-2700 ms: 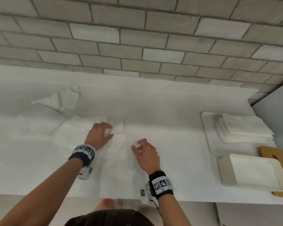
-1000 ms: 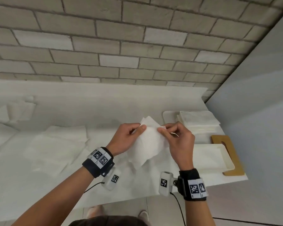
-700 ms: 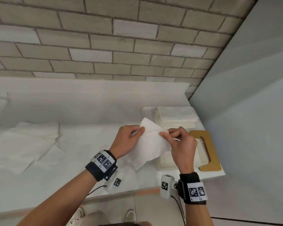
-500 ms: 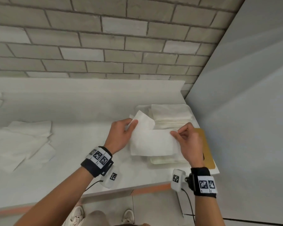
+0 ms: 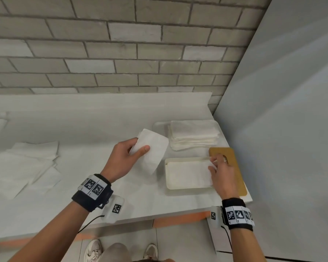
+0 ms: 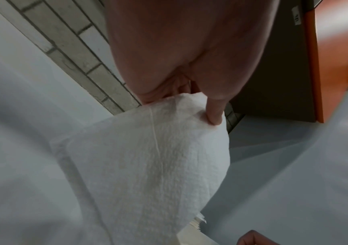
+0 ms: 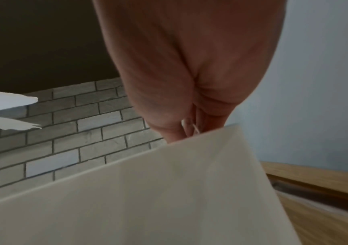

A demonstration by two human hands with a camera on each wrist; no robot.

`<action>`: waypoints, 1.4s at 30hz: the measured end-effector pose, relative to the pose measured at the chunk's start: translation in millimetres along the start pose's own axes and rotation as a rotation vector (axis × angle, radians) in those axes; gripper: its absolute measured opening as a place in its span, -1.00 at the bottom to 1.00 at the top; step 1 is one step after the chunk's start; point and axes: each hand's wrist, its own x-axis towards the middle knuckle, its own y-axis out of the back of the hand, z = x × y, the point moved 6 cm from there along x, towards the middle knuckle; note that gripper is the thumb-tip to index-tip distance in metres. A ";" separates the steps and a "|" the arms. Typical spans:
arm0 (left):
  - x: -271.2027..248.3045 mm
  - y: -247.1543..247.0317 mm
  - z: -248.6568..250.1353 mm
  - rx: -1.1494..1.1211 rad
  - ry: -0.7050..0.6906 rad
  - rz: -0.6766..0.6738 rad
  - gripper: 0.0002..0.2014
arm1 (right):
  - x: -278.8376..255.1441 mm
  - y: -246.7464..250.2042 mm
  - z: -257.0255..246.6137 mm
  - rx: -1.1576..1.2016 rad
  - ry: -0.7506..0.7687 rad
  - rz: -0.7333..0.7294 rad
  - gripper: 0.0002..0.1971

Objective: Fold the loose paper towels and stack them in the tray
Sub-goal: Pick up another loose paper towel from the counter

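We stand at a white counter [image 5: 83,186] that runs along a grey brick wall [image 5: 121,53]. A plain grey wall [image 5: 292,129] closes it off on our right. The counter's front edge has an orange strip [image 5: 178,217], and we can see our shoes [image 5: 94,250] on the floor below.

Our left hand [image 5: 124,159] holds a folded paper towel [image 5: 151,150] up off the counter. The thumb lies on top and the fingers curl under it. The towel's long side runs from near the wall down toward us, and its far end tips a little to the left.

Our right hand [image 5: 222,176] pinches the right edge of the near tray [image 5: 168,167], which sits partly on a wooden board [image 5: 233,159]. The tray's long side runs left to right. Just behind it, a second tray [image 5: 159,125] carries a neat stack of folded towels [image 5: 193,135].

Far to our left, loose paper towels [image 5: 27,165] lie spread flat on the counter.
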 end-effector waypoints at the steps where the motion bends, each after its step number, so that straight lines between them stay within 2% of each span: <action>1: -1.1 -3.5 1.5 -0.010 -0.007 -0.019 -0.46 | 0.9 0.5 -0.9 0.013 0.001 0.007 -0.78; 7: -5.8 -18.8 12.6 -0.047 -0.035 -0.083 -0.50 | -1.4 -2.4 -10.4 -0.005 0.049 -0.064 -0.76; 9: -8.8 -24.0 16.6 -0.025 -0.044 -0.110 -0.49 | -7.2 13.4 -23.0 0.029 0.124 0.021 -0.73; 11: -11.3 -29.7 19.8 0.002 -0.048 -0.144 -0.45 | -17.3 39.1 -53.3 0.261 0.232 0.111 -0.78; 13: -13.5 -37.7 27.6 0.034 -0.069 -0.195 -0.47 | -32.1 57.3 -97.6 0.529 0.327 0.016 -0.78; 15: -16.3 -48.0 40.9 0.068 -0.146 -0.244 -0.63 | -44.9 59.8 -135.6 0.517 0.427 -0.151 -0.66; 17: -20.6 -55.9 56.7 0.089 -0.252 -0.270 -0.88 | -47.6 51.4 -149.0 0.438 0.458 -0.253 -0.60; 19: -22.6 -59.4 66.6 0.115 -0.323 -0.274 -0.91 | -42.4 46.4 -147.6 0.485 0.425 -0.274 -0.70; 22: -21.3 -58.6 64.3 0.135 -0.334 -0.252 -0.89 | -36.1 41.4 -141.8 0.679 0.316 -0.286 -0.82; 25: -15.8 -59.9 51.1 0.101 -0.212 -0.263 -0.83 | -30.5 44.7 -126.4 0.799 0.202 -0.161 -0.72; 29: -9.5 -68.4 19.4 0.085 -0.061 -0.311 -0.83 | -20.9 52.6 -77.7 0.854 0.018 0.039 -0.64; 31: -4.3 -74.7 1.9 0.073 0.018 -0.290 -0.79 | -19.2 52.1 -50.7 0.809 -0.087 0.101 -0.65; 34: 4.0 -89.8 -12.0 0.061 0.119 -0.237 -0.80 | -18.8 41.8 -18.9 0.587 -0.170 0.108 -0.65; 39: 21.8 -121.0 -11.9 0.190 0.150 -0.207 -0.79 | -15.2 27.3 10.8 0.286 -0.211 0.111 -0.65; 42: 31.0 -138.5 -14.2 0.297 0.156 -0.222 -0.78 | -11.6 15.7 17.7 0.185 -0.242 0.057 -0.68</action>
